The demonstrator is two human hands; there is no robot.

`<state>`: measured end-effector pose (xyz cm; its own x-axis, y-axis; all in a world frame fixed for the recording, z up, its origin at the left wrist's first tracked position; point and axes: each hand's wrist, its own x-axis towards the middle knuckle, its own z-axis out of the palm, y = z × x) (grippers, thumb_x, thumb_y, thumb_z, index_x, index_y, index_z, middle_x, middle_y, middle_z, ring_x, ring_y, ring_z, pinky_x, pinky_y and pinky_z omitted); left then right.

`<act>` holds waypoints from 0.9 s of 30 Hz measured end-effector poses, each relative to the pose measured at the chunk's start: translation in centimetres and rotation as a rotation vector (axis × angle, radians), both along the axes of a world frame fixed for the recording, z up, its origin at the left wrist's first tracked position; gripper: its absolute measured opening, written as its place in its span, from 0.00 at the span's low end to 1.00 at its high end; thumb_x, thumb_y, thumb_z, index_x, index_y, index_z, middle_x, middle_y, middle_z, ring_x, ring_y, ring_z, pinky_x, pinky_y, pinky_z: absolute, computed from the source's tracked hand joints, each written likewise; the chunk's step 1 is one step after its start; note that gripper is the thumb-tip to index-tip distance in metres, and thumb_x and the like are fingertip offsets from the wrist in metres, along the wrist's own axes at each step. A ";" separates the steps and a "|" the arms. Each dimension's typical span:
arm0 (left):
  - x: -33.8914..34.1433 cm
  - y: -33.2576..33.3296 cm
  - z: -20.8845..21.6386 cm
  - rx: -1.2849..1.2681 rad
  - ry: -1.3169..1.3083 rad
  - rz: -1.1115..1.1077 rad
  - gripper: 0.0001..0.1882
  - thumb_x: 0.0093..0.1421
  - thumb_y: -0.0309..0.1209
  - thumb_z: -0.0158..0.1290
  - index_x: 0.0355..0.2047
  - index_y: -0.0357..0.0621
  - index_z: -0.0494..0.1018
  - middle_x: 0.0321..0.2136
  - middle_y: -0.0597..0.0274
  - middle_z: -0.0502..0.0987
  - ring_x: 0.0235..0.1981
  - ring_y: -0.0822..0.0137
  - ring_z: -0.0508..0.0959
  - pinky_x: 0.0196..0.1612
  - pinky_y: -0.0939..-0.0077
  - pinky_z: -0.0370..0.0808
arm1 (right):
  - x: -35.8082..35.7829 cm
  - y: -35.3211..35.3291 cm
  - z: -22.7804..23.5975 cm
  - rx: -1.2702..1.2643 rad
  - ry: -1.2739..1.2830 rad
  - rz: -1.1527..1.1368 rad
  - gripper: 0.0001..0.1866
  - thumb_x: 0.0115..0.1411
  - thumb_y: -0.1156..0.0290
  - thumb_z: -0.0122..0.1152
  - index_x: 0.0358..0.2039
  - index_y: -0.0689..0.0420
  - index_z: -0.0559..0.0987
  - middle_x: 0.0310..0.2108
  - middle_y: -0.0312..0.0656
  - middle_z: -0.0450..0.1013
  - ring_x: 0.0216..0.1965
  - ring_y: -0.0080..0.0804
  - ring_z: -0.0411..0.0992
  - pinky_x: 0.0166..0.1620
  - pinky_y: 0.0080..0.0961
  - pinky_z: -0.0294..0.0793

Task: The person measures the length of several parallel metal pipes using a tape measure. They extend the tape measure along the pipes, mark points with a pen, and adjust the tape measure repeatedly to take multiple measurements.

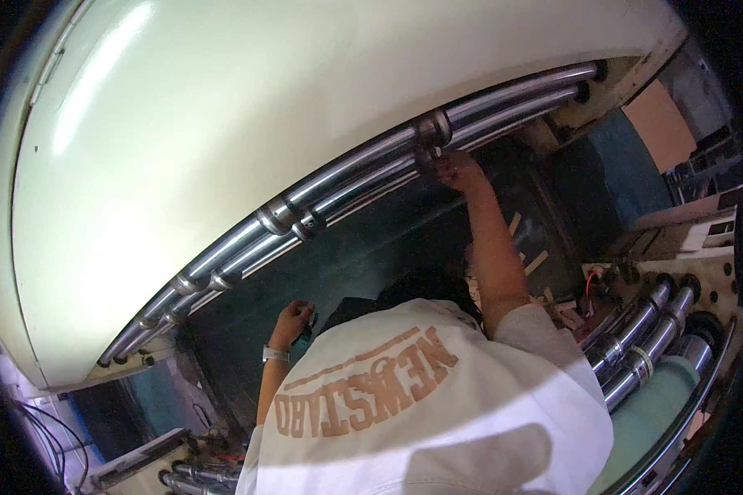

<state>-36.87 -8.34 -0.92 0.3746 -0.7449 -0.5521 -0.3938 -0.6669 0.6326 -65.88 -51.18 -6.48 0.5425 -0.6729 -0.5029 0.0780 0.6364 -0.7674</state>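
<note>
My right arm reaches up and away. My right hand is at a dark metal collar on the lower of two polished steel shafts. Its fingers are bent together against the collar, dark and slightly blurred; any small thing in them is hidden. A matching collar sits on the upper shaft just above. My left hand is lower and to the left, over the dark green surface. Its fingers curl round something dark greenish that I cannot make out. A white-banded watch is on that wrist.
A large cream machine cover curves over the shafts. More collars ride along them. At lower right stand other steel shafts and a pale green roller. Light scraps lie right of my arm. Cables hang at left.
</note>
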 end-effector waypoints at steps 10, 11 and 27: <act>1.1 0.4 -3.2 -0.036 0.018 0.001 0.20 0.55 0.41 0.51 0.40 0.37 0.70 0.26 0.53 0.76 0.26 0.65 0.75 0.29 0.74 0.70 | 6.7 2.2 -6.3 -0.110 -0.360 -0.599 0.15 0.57 0.59 0.47 0.42 0.53 0.67 0.24 0.43 0.69 0.20 0.32 0.67 0.18 0.28 0.67; 0.6 0.3 -2.4 0.005 0.023 0.032 0.20 0.55 0.41 0.51 0.40 0.37 0.70 0.26 0.53 0.76 0.26 0.65 0.75 0.29 0.74 0.70 | 7.6 3.1 -5.8 -0.034 -0.497 -0.621 0.12 0.58 0.61 0.46 0.38 0.53 0.68 0.23 0.42 0.68 0.18 0.31 0.65 0.17 0.27 0.65; 2.9 4.9 -6.5 -0.033 0.040 0.172 0.20 0.54 0.38 0.51 0.40 0.34 0.69 0.26 0.53 0.76 0.26 0.65 0.75 0.31 0.75 0.70 | 6.4 8.0 3.3 -0.302 -0.337 -0.641 0.04 0.58 0.70 0.51 0.30 0.55 0.68 0.24 0.38 0.70 0.23 0.25 0.69 0.26 0.27 0.75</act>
<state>-33.98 -3.43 -7.40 0.4760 -0.6898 -0.5456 -0.2500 -0.7009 0.6680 -59.51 -43.17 -3.23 0.0929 -0.9878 -0.1252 0.6191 0.1558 -0.7697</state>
